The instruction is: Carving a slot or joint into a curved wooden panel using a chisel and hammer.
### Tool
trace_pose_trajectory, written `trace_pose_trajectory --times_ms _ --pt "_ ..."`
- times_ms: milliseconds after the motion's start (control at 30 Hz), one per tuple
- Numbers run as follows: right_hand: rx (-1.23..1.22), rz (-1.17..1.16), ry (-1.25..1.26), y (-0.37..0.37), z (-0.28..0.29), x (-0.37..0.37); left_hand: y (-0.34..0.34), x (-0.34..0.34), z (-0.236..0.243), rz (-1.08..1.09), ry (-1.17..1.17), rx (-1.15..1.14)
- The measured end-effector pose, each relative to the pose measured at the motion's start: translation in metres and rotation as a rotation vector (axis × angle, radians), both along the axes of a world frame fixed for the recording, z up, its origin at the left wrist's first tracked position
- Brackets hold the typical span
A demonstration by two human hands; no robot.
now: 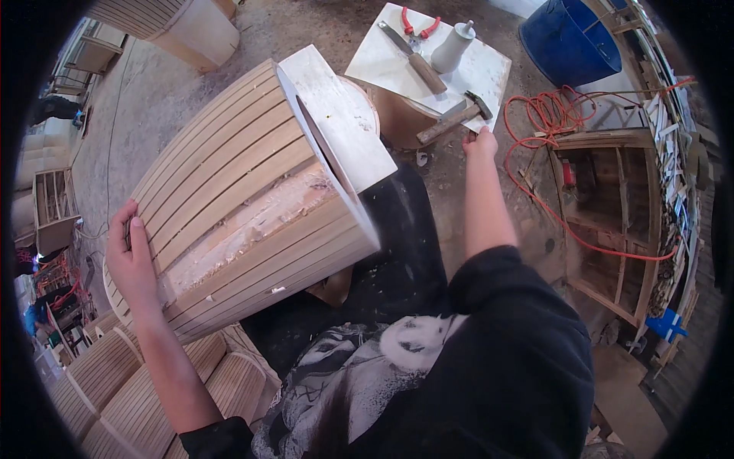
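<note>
Item one: slatted wooden shell [229, 183], barrel-shaped, tilted across in front of you, above your dark-clothed lap. Its wide end points right and its narrower end lies toward your left hand [134, 256]. Lengthwise slats show dark seams; among them runs a rough, pale strip [252, 226] flecked with loose bits.

Your left hand: laid against the slats at the shell's narrower end, fingers extended over the surface, thumb slightly apart from them.

Your right hand [482, 144]: at the near edge of a white board [489, 73], just beside the hammer's head. Its fingers are partly hidden, so you cannot tell whether they grip anything.

On that board: hammer [457, 118], wooden handle, dark head; tool with a flat blade and wooden handle [427, 73]; pliers with red grips [420, 24]; pale bottle with a nozzle [453, 50], upright.

Beyond the shell's wide end: a second white panel [340, 115].

To your right: blue tub [562, 46]; coiled orange hose [552, 115]; open wooden frame [612, 222]; blue clamp [667, 325].

To your lower left: further slatted shells [145, 382], side by side.
</note>
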State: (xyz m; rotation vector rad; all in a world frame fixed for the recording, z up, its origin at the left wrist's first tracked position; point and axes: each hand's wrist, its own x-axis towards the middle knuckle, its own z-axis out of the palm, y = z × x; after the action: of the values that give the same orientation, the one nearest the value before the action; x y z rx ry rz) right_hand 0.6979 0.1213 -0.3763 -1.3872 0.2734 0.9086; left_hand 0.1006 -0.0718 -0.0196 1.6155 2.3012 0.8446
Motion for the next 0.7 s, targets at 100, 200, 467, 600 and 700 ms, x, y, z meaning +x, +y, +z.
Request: trace_pose_trajectory --times_ms 100,200,467,600,700 --pt "-0.039 -0.005 0.022 -0.025 -0.005 0.003 0.0 0.002 0.001 -0.018 0.023 0.032" --pt "-0.02 -0.112 0.023 -0.045 -0.012 0.012 0.003 0.006 -0.001 -0.029 0.014 0.036" --pt "0.132 0.411 0.285 -0.034 0.032 -0.052 0.004 0.001 -0.01 -0.019 0.06 0.022" --pt "0.009 0.558 0.351 -0.012 0.004 -0.032 0.018 0.013 -0.006 -0.051 0.114 0.116" --pt "-0.004 0.791 0.064 -0.029 0.02 -0.062 0.007 0.02 -0.013 0.047 0.048 0.19"
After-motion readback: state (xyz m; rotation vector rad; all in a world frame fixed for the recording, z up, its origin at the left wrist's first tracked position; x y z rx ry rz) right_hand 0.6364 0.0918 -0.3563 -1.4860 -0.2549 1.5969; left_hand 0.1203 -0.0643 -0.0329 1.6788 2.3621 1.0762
